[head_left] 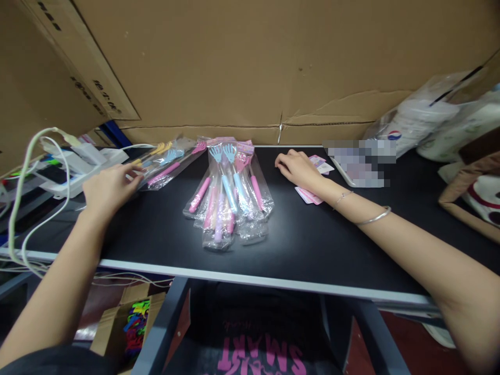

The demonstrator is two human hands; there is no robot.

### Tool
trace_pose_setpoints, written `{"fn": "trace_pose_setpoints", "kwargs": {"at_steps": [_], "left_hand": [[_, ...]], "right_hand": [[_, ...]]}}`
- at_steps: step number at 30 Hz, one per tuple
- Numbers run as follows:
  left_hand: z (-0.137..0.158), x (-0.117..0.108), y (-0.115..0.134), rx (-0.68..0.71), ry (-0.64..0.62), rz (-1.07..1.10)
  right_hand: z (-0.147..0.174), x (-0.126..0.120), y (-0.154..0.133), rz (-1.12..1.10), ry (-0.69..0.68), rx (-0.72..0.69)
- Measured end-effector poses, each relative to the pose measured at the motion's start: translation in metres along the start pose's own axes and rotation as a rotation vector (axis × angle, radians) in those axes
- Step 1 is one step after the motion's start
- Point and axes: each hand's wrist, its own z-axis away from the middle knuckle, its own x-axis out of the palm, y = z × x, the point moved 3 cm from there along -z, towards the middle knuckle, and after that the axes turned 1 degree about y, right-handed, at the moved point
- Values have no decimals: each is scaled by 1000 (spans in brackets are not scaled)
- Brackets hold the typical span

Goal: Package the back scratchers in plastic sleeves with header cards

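Note:
At the left, my left hand (110, 188) has its fingers curled at the near end of a yellow back scratcher (158, 149) in a clear bag. Beside that one lie bagged blue and pink back scratchers, partly overlapping. In the middle of the table, a fanned pile of bagged back scratchers (228, 190) shows hand-shaped heads, pink, blue and purple handles and pink header cards. My right hand (299, 169) rests palm down on the table right of the pile, fingers loosely bent and apart. Pink cards (308, 195) lie partly under its wrist.
A power strip (84, 169) with chargers and white cables (23, 208) is at the left. On the right are a phone (353, 172), a bagged cup (420, 122) and a bag with a strap (484, 195). Cardboard (250, 67) walls the back. A box (113, 323) of colourful pieces stands below.

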Motion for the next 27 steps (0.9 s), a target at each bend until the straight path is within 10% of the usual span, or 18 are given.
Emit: {"fn": "trace_pose_setpoints", "kwargs": {"at_steps": [13,27], "left_hand": [[-2,-54,55,237,222,465],[-16,-54,222,756,-185,1001]], "right_hand": [[2,2,2,-31,22,8],[3,2,2,-119,9,28]]}}
